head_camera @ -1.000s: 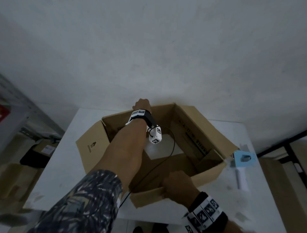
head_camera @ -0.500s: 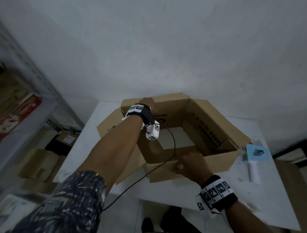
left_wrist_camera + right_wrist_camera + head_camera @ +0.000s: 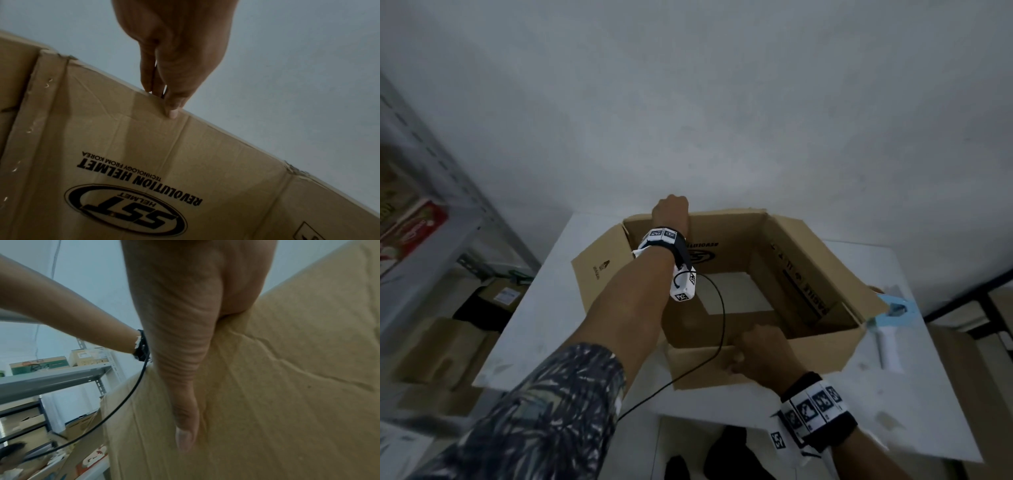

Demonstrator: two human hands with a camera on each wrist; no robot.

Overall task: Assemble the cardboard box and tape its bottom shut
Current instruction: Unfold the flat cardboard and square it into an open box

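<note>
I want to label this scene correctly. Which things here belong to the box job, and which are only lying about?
For the job:
- cardboard box, gripped at its far edge by the left hand and at its near flap by the right hand
- tape dispenser on the table

Lying about:
- metal shelf
- cartons on the floor

Cardboard box (image 3: 822, 353) sat open on white table (image 3: 558, 308). Left hand (image 3: 671, 210) gripped far edge, right hand (image 3: 760, 353) gripped near edge. Tape dispenser (image 3: 890, 322) just right of box.

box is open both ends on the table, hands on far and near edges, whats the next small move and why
Probably fold an inner flap across: the box stands squared, table visible through it, left hand pinching the far edge, right hand gripping the near one.
</note>
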